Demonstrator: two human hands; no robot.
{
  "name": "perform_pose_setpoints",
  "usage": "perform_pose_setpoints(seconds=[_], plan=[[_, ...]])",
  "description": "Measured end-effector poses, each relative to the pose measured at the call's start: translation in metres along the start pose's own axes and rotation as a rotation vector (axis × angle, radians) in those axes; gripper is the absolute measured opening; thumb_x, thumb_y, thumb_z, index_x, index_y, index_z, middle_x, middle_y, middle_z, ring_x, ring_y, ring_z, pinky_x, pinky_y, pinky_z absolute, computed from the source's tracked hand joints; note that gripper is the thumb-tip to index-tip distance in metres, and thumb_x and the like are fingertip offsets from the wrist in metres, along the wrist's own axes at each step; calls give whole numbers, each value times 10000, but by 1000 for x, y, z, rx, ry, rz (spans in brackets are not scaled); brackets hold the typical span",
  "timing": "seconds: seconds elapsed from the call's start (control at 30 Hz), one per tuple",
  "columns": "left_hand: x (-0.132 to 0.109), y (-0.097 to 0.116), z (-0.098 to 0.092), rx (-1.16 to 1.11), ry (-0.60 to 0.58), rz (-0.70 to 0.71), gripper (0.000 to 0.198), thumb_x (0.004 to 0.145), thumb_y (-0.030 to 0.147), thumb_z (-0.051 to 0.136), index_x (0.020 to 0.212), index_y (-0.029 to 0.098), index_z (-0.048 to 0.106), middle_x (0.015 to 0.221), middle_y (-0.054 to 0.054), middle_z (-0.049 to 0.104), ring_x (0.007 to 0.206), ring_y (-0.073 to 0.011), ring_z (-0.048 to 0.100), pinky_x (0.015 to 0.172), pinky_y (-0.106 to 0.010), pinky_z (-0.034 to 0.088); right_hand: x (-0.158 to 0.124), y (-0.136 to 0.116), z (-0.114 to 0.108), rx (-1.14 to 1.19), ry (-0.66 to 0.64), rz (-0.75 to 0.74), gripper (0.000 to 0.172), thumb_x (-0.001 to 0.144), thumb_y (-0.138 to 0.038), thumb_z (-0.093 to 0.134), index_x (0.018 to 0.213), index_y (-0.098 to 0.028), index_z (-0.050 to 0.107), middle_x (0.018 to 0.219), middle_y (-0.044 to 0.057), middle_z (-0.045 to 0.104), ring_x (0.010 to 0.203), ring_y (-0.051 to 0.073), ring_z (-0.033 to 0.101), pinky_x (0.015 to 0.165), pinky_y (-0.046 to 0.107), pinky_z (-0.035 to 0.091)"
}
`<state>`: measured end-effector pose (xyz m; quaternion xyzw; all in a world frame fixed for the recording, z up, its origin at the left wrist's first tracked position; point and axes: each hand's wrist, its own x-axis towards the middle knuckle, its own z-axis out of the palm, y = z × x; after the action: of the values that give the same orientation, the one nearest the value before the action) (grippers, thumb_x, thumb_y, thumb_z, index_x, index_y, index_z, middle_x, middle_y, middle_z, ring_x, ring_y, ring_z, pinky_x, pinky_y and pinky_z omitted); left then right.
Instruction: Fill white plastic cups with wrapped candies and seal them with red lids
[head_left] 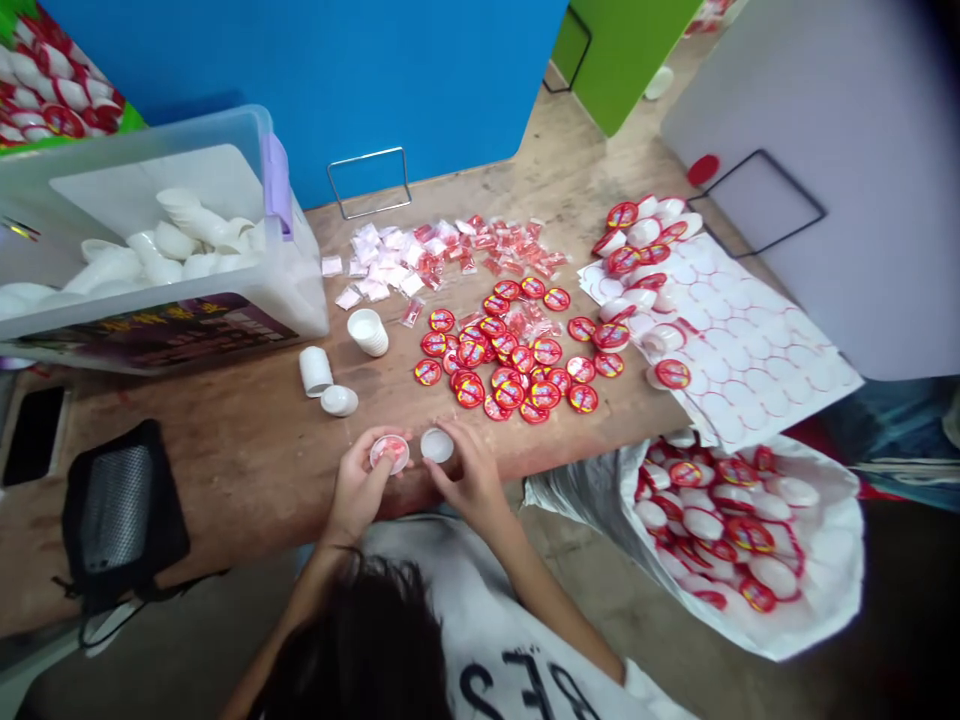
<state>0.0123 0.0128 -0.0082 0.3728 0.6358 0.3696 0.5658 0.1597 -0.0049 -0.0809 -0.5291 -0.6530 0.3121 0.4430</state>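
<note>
Two hands are working low over the near edge: left hand (358, 480), its grip pinching one filled cup (389, 437), thumb dipping into pinkish contents; right hand (476, 472), its grip pinching one empty-looking cup (436, 446) between thumb and fingers, just beside it. One white bag (836, 585) is sagging below the edge at right, holding dozens of capped cups (750, 535). One black mesh pouch (120, 510) and one phone (34, 437) are lying at left. One single cup (339, 401) is lying beside one tipped cup stack (315, 372); one upright cup stack (367, 332) is standing behind. Thirty-odd red lids (546, 351) are spreading mid-surface, dozens of white packets (384, 262) and red packets (517, 243) lying beyond. About a dozen more capped cups are resting on or beside one circle-printed sheet (780, 335). One clear bin (304, 290) is holding many loose white cups. Everything except the bag is sitting on a worn brown tabletop (247, 430); blue panel (375, 70), green panel (634, 50) and lilac panel (802, 150) are standing behind. Dark hair (360, 640) is covering part of the shirt (480, 590), whose lettering is running out of frame; the bin is cut off at left; overlapping lids and packets are blocking exact counts.
</note>
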Motion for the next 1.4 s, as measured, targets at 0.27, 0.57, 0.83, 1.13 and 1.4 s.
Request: perform_pose_setpoints(seconds=[0.27, 0.57, 0.83, 1.13, 1.4], plan=[[6, 2, 3, -10, -32, -10, 244, 724, 283, 625, 909, 130, 583, 953, -74, 684, 621, -114, 611, 560, -211, 449, 24, 9, -19, -255, 33, -15, 478, 850, -288, 577, 1301, -182, 457, 1229, 139, 549, 1186, 265, 474, 1010, 465, 405], [4, 4, -2, -87, -151, -120, 342, 719, 312, 647, 1006, 141, 572, 1059, -96, 665, 727, -169, 664, 537, -232, 506, 51, 15, -35, -500, 42, 67, 442, 792, -192, 625, 1228, -162, 561, 1141, 138, 575, 1105, 304, 497, 971, 494, 398], [-5, -6, -3, -189, -156, -158, 412, 671, 273, 687, 1047, 132, 595, 1079, -100, 671, 887, -195, 663, 737, -269, 539, 9, -56, -21, 8, -93, -21, 444, 864, -230, 563, 1301, -261, 496, 1161, 89, 530, 1107, 195, 553, 961, 340, 477], [-17, -2, 5, -344, -261, -182, 459, 722, 310, 658, 1154, 161, 623, 1202, -113, 634, 1067, -257, 609, 831, -311, 517, -17, -60, -3, -201, -70, -90, 614, 928, -160, 411, 1483, -235, 160, 1457, 130, 374, 1352, 228, 356, 1075, 432, 402], [-18, 0, 1, -361, -344, -118, 541, 731, 265, 695, 1244, 139, 578, 1341, -142, 533, 1248, -266, 485, 1041, -349, 393, -16, -57, 2, -214, 80, -135, 684, 895, -169, 508, 1482, -205, 159, 1397, 161, 456, 1316, 232, 413, 1043, 443, 438]])
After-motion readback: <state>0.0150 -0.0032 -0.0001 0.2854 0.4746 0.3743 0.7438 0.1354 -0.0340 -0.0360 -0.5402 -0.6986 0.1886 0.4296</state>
